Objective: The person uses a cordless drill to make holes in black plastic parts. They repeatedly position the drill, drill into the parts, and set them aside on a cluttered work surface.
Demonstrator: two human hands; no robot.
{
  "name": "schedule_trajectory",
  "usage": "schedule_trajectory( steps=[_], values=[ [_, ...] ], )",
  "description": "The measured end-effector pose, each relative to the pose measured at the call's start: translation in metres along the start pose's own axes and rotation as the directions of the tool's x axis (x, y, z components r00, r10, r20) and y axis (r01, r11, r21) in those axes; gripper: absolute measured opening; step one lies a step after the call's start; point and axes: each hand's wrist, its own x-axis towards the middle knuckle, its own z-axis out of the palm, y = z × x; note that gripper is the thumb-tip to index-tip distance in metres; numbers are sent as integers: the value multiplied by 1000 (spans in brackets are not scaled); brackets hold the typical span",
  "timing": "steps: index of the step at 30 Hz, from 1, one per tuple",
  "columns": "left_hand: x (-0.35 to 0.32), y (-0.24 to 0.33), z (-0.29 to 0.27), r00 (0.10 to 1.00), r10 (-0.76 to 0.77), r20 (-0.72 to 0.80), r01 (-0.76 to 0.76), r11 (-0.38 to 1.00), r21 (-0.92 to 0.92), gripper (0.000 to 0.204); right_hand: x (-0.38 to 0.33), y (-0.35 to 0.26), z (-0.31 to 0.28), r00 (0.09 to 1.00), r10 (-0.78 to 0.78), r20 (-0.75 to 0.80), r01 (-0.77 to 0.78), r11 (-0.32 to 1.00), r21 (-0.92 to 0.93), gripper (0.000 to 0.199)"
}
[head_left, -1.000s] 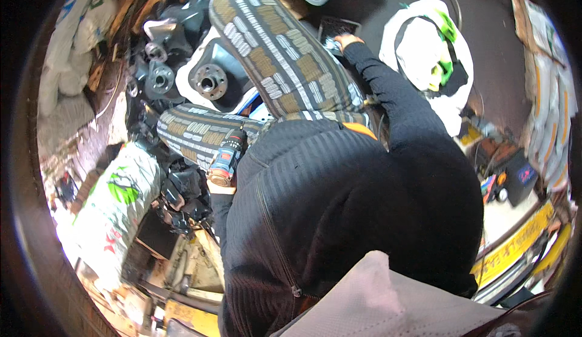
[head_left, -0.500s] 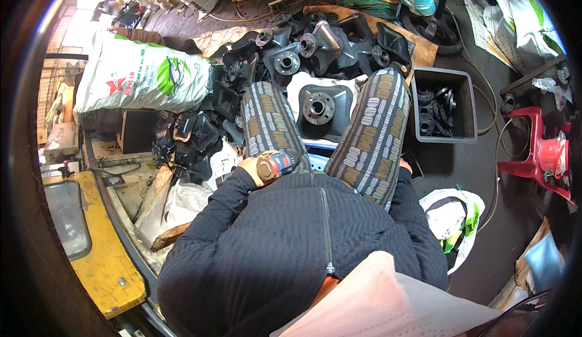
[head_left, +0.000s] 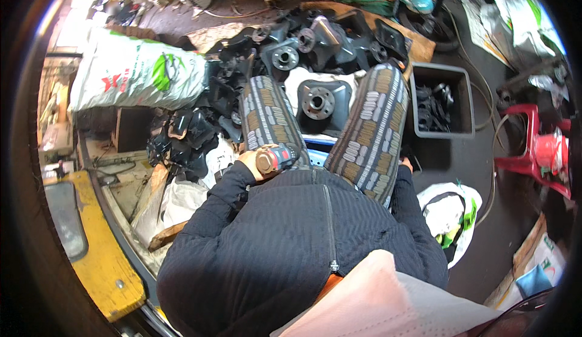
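In my left hand (head_left: pixel 248 161) is a cordless power drill (head_left: pixel 274 159) with a red and dark body, resting by my left thigh. Its fingers wrap the tool. Between my knees sits a black square-based metal part with a round, holed flange (head_left: pixel 317 102), lying on white cloth (head_left: pixel 295 83). My right hand (head_left: pixel 407 164) hangs low beside my right thigh, close to a dark box-like thing (head_left: pixel 414 160). Most of its fingers are hidden, so what it touches or holds does not show.
Similar black flanged parts are heaped (head_left: pixel 330 40) beyond my knees and at the left. A grey crate (head_left: pixel 471 110) at the right contains small black parts. Also around are a white-green sack (head_left: pixel 133 73), a red stool (head_left: pixel 526 146), a white bag (head_left: pixel 451 216) and a yellow panel (head_left: pixel 106 258).
The whole view has shifted slightly. Both hands keep nearly the same places, and the drill stays in my left hand.
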Motion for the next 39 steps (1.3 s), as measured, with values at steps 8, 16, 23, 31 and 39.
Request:
schedule_trajectory(
  steps=[8,16,23,31,39],
  values=[
    [21,-6,6,985,171,17,-172,984,48,61,3,11,-4,912,40,409,-391,390,834,19],
    [18,-3,4,983,184,29,-186,976,114,58,-47,-19,-61,864,130,486,-453,-217,865,18],
    [24,-16,7,968,252,19,-252,958,140,56,-57,-10,-65,900,-12,436,-417,-320,851,28],
    [8,20,-8,999,43,-5,-42,993,114,56,-66,-15,-79,889,-44,456,-449,-282,848,28],
    [24,-30,18,958,283,-46,-279,957,82,53,-73,-19,-85,927,-42,372,-368,-285,885,28]
  ],
)
